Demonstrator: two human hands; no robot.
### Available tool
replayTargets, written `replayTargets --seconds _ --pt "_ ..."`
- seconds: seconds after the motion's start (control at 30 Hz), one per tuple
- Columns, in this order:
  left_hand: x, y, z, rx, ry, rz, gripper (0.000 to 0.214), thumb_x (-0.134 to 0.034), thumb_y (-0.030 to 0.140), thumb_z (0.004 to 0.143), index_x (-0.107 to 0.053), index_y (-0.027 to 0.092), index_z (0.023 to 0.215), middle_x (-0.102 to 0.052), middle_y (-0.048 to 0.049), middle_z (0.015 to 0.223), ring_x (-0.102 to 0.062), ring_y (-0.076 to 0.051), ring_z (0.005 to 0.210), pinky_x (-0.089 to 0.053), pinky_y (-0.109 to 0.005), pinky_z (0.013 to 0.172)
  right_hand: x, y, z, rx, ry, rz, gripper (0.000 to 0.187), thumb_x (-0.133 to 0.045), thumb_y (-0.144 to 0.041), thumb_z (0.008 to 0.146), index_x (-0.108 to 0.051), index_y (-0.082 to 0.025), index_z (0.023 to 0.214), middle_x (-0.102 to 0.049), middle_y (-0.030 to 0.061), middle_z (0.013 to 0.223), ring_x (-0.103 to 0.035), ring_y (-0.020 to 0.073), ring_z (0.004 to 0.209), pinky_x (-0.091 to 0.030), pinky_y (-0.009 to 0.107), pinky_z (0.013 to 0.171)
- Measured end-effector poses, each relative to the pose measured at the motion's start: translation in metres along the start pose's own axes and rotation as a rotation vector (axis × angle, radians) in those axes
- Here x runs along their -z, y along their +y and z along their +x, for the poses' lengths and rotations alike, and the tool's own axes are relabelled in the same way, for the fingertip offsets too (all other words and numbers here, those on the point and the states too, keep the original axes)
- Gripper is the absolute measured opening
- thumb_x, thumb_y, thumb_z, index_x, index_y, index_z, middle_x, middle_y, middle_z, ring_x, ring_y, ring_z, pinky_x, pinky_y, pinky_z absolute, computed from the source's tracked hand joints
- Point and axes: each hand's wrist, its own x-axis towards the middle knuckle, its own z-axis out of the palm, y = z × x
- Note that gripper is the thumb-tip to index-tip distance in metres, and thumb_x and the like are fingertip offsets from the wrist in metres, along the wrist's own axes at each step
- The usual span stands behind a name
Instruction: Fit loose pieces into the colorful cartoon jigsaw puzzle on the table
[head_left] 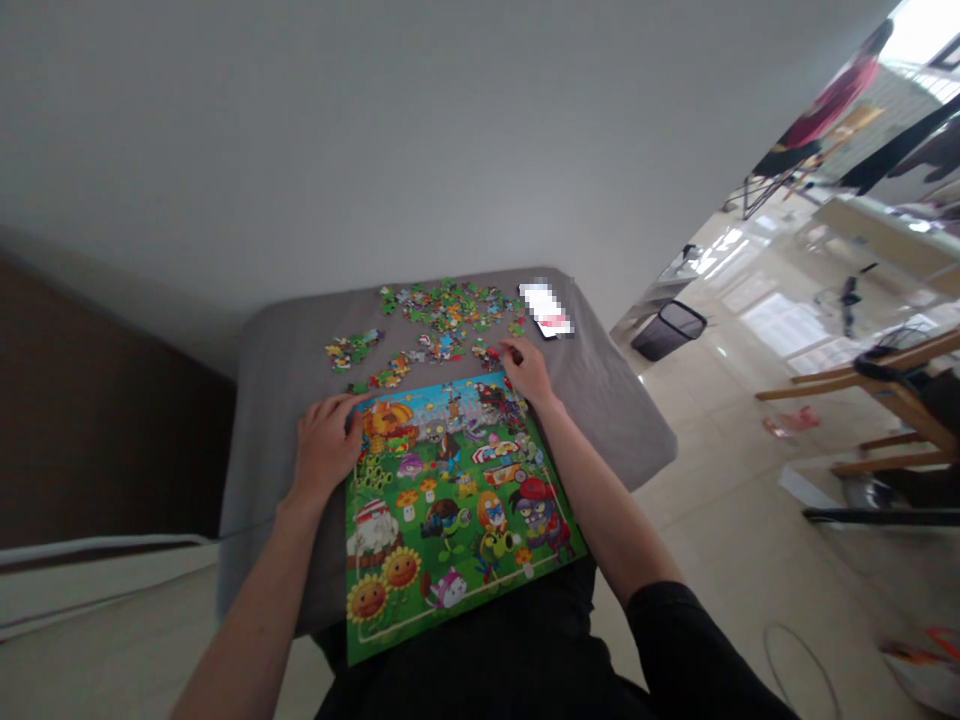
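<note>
Since the picture board [461, 510] may slip, the left hand [324, 450] lies open at its edge; the right hand [527, 372] curls by puzzle pieces [481, 352], whether gripping I can't tell.

Plain grey-white wall [412, 150] behind grey-cloth-covered table [615, 415]. Dark brown panel [97, 400] at left. Floor [697, 620]: pale, glossy, bright reflections upper right. Dark bin [660, 335] near wall's end, wooden-legged furniture [907, 350] at right. Blown-out light top right; left side dim.

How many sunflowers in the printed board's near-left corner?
2: left sunflower by the left edge of the printed board, right sunflower slightly farther up. Neither looks covered.
</note>
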Motion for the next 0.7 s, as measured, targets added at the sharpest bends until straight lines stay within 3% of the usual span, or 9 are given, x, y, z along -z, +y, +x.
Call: replayTargets --seconds 0.3,0.5,0.7 --pt "0.002 0.006 0.000 0.012 -0.036 0.062 0.047 -0.039 0.044 0.104 -0.068 0.025 0.136 -0.064 -0.0123 0.135 -0.053 -0.034 0.127 -0.041 -0.048 0.106 0.000 -0.007 0.000 0.018 -0.003 -0.105 0.034 -0.053 -0.015 0.085 -0.074 -0.021 0.112 -0.074 0.0117 0.110 -0.063 0.0289 0.109 -0.048 0.047 0.104" --pt "0.001 0.008 0.006 0.005 -0.038 0.044 0.046 -0.039 0.038 0.104 -0.067 0.027 0.137 -0.063 -0.0120 0.135 -0.053 -0.034 0.126 -0.041 -0.049 0.105 -0.016 -0.004 0.045 0.011 -0.073 -0.199 0.033 -0.050 -0.014 0.092 -0.073 -0.018 0.116 -0.073 0.0128 0.117 -0.062 0.0277 0.116 -0.041 0.047 0.111" --pt "0.001 0.003 0.007 -0.012 -0.057 -0.002 0.045 -0.037 0.036 0.104 -0.068 0.030 0.136 -0.064 -0.0098 0.137 -0.053 -0.032 0.127 -0.041 -0.048 0.106 -0.053 -0.027 0.082 0.032 -0.202 -0.297 0.034 -0.060 -0.028 0.099 -0.069 -0.020 0.130 -0.067 0.0141 0.133 -0.053 0.0313 0.130 -0.037 0.050 0.113"
